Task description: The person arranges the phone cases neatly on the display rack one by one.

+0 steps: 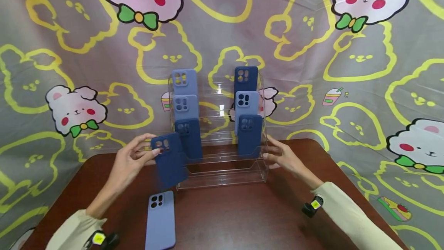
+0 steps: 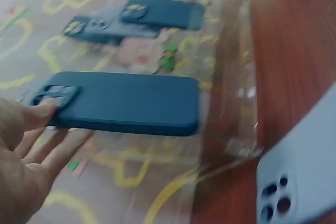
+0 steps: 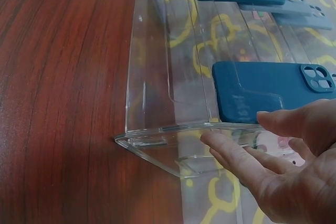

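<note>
My left hand (image 1: 130, 161) pinches a dark blue phone case (image 1: 170, 163) by its camera-cutout end, in front of the left side of a clear acrylic display stand (image 1: 222, 180). In the left wrist view the thumb lies over the cutout of that case (image 2: 131, 100), with fingers behind it. My right hand (image 1: 282, 157) is at the stand's right side. Its fingers are fairly straight and rest against the clear side edge (image 3: 184, 126), beside a dark blue case (image 1: 250, 138) on a lower tier. A lavender case (image 1: 161, 219) lies flat on the table below my left hand.
Two columns of cases stand on the tiers: lavender (image 1: 189, 86), lavender (image 1: 190, 107) and dark blue (image 1: 190, 142) at left; dark blue (image 1: 246, 82) and light blue (image 1: 247, 105) above the lower right one. A brown wooden table (image 1: 243, 215) meets a cartoon-print curtain (image 1: 298, 115).
</note>
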A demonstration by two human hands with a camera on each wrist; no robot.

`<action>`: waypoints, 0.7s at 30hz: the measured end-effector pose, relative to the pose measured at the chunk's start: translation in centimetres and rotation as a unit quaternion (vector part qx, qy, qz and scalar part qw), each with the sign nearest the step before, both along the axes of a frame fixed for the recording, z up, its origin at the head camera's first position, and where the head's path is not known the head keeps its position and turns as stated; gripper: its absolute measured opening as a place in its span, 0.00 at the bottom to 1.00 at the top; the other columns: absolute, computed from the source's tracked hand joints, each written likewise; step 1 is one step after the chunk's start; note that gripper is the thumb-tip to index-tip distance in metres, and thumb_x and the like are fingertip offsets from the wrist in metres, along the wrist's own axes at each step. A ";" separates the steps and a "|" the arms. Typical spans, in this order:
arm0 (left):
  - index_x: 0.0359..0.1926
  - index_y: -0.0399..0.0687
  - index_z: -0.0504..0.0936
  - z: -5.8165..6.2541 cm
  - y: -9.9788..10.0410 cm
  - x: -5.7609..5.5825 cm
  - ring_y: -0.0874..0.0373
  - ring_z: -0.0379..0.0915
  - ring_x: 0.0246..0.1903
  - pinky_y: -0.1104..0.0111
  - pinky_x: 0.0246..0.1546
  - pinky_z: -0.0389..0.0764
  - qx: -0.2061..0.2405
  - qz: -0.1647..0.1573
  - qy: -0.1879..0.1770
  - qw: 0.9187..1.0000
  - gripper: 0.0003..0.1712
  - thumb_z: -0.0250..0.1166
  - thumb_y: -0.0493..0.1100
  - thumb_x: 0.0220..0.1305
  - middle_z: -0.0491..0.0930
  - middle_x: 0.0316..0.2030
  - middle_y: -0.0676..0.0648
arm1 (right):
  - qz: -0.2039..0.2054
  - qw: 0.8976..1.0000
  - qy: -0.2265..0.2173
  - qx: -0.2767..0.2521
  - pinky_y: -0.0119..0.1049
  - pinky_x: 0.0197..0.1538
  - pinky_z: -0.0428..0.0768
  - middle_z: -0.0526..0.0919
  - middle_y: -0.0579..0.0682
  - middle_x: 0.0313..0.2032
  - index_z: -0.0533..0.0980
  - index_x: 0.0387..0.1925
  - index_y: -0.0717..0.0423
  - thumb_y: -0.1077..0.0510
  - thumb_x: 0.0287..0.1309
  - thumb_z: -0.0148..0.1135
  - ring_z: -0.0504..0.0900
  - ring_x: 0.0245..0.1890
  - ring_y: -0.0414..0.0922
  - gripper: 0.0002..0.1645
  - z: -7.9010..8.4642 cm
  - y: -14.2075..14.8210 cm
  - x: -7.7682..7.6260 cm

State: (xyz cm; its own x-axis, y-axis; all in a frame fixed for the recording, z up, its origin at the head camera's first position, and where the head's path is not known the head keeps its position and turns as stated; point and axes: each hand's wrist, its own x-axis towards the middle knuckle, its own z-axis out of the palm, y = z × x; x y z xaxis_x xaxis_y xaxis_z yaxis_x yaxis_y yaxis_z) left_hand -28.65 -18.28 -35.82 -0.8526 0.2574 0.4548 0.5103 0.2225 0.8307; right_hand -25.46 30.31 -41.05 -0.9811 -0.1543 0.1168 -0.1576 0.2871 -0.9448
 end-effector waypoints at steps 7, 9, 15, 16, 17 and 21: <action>0.67 0.42 0.80 -1.6 4.4 -2.3 0.71 0.81 0.46 0.71 0.39 0.90 0.010 0.027 0.019 0.999 0.24 0.69 0.38 0.72 0.83 0.54 0.36 | 0.001 1.000 0.006 0.007 0.55 0.45 0.90 0.60 0.77 0.75 0.46 0.85 0.56 0.68 0.74 0.58 0.75 0.64 0.73 0.47 0.1 -0.1 0.1; 0.67 0.43 0.81 -2.1 4.9 -2.6 0.69 0.80 0.46 0.71 0.38 0.90 0.024 0.026 0.019 0.999 0.24 0.69 0.36 0.72 0.80 0.53 0.36 | 0.001 1.000 0.009 0.010 0.55 0.45 0.90 0.59 0.76 0.75 0.46 0.85 0.55 0.68 0.75 0.58 0.75 0.65 0.73 0.47 0.2 -0.1 0.2; 0.66 0.43 0.82 -3.0 5.6 -2.6 0.69 0.80 0.45 0.73 0.41 0.89 0.053 0.028 0.030 0.998 0.25 0.69 0.32 0.70 0.79 0.51 0.38 | 0.000 1.000 0.005 0.006 0.56 0.46 0.90 0.56 0.74 0.77 0.48 0.85 0.54 0.69 0.74 0.58 0.74 0.65 0.73 0.46 0.2 -0.3 0.3; 0.66 0.44 0.83 -3.0 5.7 -2.6 0.69 0.80 0.46 0.75 0.42 0.88 0.049 0.036 0.040 0.997 0.25 0.70 0.33 0.69 0.79 0.50 0.39 | -0.001 1.000 0.003 0.005 0.56 0.46 0.90 0.57 0.74 0.77 0.48 0.85 0.54 0.69 0.74 0.58 0.74 0.65 0.73 0.46 0.2 -0.3 0.2; 0.66 0.45 0.83 -2.9 5.7 -2.7 0.69 0.80 0.46 0.78 0.44 0.86 0.045 0.046 0.053 0.997 0.25 0.70 0.33 0.69 0.80 0.50 0.40 | -0.001 1.000 0.002 0.005 0.56 0.46 0.90 0.57 0.74 0.76 0.48 0.85 0.54 0.69 0.74 0.58 0.75 0.65 0.73 0.46 0.1 -0.3 0.2; 0.65 0.48 0.84 -2.2 5.7 -3.0 0.69 0.80 0.47 0.83 0.45 0.83 0.032 0.064 0.092 0.993 0.25 0.71 0.33 0.69 0.81 0.49 0.42 | -0.007 1.000 0.000 0.005 0.54 0.46 0.90 0.59 0.75 0.75 0.49 0.84 0.54 0.69 0.74 0.58 0.76 0.64 0.72 0.46 0.1 -0.2 0.2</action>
State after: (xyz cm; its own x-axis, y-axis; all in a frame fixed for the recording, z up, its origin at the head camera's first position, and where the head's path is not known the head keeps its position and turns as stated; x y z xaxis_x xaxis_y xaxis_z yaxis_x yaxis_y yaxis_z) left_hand -31.65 -12.61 -38.07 -0.7767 0.1183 0.6186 0.6266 0.2450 0.7399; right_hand -25.30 30.07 -40.95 -0.9832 -0.1423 0.1147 -0.1531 0.2983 -0.9421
